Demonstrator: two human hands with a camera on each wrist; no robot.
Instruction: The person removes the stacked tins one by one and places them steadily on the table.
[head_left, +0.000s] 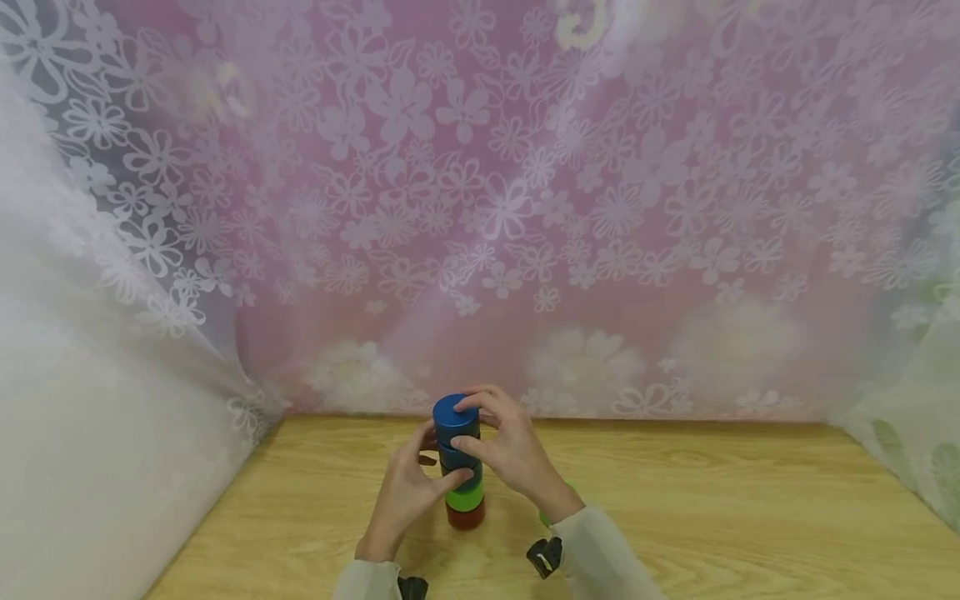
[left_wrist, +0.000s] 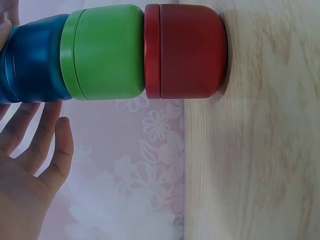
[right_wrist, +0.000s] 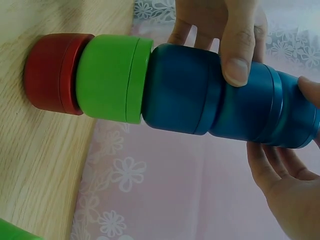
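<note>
Lidded round canisters stand in one upright column, slightly tilted in its upper part: a red canister (left_wrist: 192, 52) on the table, a green canister (left_wrist: 107, 52) on it, then a lower blue canister (right_wrist: 180, 87), a middle blue canister (right_wrist: 245, 107) and a top blue canister (head_left: 455, 412). My left hand (head_left: 407, 490) grips the column from the left, its thumb on the middle blue canister and its fingers behind. From the right, my right hand (head_left: 513, 443) holds the top blue canister between thumb and fingers, one fingertip on its lid.
The wood-grain table (head_left: 712, 500) extends to both sides. Another green object (head_left: 545, 518) lies behind my right wrist, mostly hidden. A flowered pink curtain (head_left: 480, 208) hangs close behind the table, with pale curtains at the left (head_left: 112, 417) and right (head_left: 915, 417).
</note>
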